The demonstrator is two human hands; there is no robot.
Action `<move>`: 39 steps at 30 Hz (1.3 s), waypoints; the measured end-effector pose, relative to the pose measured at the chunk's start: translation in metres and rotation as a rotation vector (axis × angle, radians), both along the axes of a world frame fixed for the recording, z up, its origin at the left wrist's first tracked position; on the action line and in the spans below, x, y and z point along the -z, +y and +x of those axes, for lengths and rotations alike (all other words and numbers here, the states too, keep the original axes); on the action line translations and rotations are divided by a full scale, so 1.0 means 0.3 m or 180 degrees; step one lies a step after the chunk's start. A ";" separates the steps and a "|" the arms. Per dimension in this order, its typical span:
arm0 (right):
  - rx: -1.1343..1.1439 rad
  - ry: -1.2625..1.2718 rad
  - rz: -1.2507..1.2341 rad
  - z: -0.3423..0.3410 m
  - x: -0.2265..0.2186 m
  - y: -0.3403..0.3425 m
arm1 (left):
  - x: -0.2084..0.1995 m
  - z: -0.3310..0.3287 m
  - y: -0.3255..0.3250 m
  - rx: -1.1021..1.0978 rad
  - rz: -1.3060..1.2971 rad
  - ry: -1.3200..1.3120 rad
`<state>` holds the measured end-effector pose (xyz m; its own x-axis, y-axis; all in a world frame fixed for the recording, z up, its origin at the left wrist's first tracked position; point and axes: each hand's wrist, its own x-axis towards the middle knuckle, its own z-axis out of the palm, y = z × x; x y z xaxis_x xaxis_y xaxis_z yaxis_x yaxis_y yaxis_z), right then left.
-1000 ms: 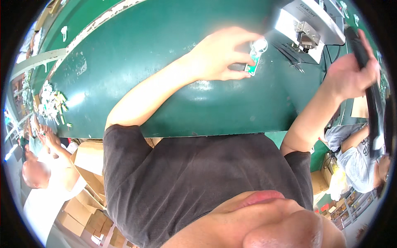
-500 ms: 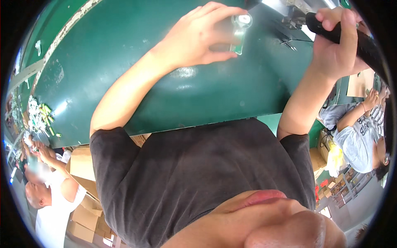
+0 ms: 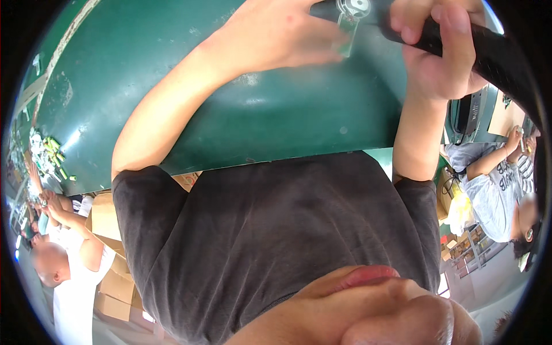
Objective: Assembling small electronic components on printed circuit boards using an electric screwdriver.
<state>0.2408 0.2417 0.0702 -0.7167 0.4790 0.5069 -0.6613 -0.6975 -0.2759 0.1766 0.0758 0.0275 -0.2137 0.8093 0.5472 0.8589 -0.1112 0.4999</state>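
Note:
My left hand (image 3: 287, 37) is at the top of the table, its fingers closed around a small clear plastic piece (image 3: 349, 31) with a round head and a flat lower part. Motion smears those fingertips. To its right, my right hand (image 3: 440, 49) wraps round a thick black rod-shaped tool (image 3: 499, 57), which slants down to the right rim. The tool's left end is blurred and lies close beside the plastic piece; I cannot tell whether they touch.
Both arms reach over a green table (image 3: 276, 121). Small clear and yellow-green parts (image 3: 49, 155) are heaped at its left. A person in white (image 3: 80, 259) sits on the left, another in grey (image 3: 489, 190) on the right. Cardboard boxes (image 3: 115, 287) stand at lower left.
My left hand has moved up and slightly right with the plastic piece. The right hand and black tool have shifted left, so the tool's end is now nearer the piece.

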 end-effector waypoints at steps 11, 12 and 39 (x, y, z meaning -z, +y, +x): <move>0.0889 -0.0194 0.2957 0.001 0.083 0.087 | 0.010 0.000 -0.012 -0.0070 -0.0024 0.0034; 0.0879 -0.0237 0.2848 0.006 0.085 0.086 | 0.012 0.001 -0.009 -0.0071 -0.0025 0.0068; 0.0500 -0.0788 0.2604 0.000 0.093 0.009 | -0.096 -0.668 -0.437 -0.3090 -0.0249 0.0355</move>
<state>0.2409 0.2444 0.0422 -0.8081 0.1350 0.5734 -0.5879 -0.1230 -0.7995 -0.0237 -0.0553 0.0564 -0.7560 0.3439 0.5570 0.6023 0.6986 0.3863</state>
